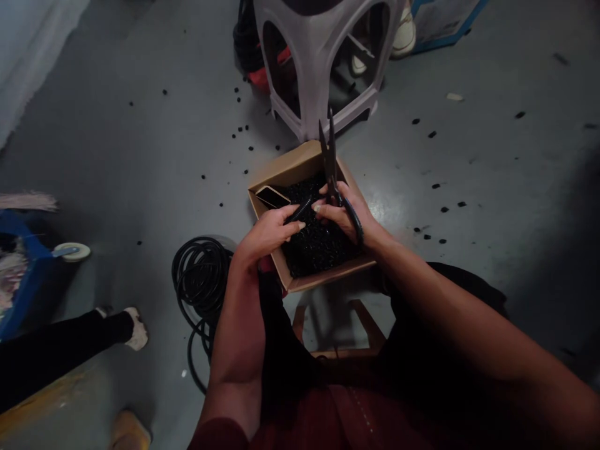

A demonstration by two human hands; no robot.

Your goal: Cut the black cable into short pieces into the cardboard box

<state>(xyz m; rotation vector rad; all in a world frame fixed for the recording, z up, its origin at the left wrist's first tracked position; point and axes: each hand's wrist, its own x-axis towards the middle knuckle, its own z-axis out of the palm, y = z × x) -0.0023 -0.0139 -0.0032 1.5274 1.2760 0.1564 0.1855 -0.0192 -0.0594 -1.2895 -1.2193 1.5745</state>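
Over a cardboard box full of small black pieces, both hands are at work. My left hand is closed on a short length of black ribbed tube, pinched between thumb and fingers. Scissors with long dark blades sit in my right hand; the blades point away from me and stand slightly apart. The right thumb and fingertips come close to the tube's free end, but whether they touch it I cannot tell. A flat dark rectangle with a pale rim lies in the box's left corner.
A grey plastic stool stands just beyond the box. Coiled black tubing lies on the floor to the left. Small black bits are scattered around the floor. A blue wheeled container and other people's feet are nearby.
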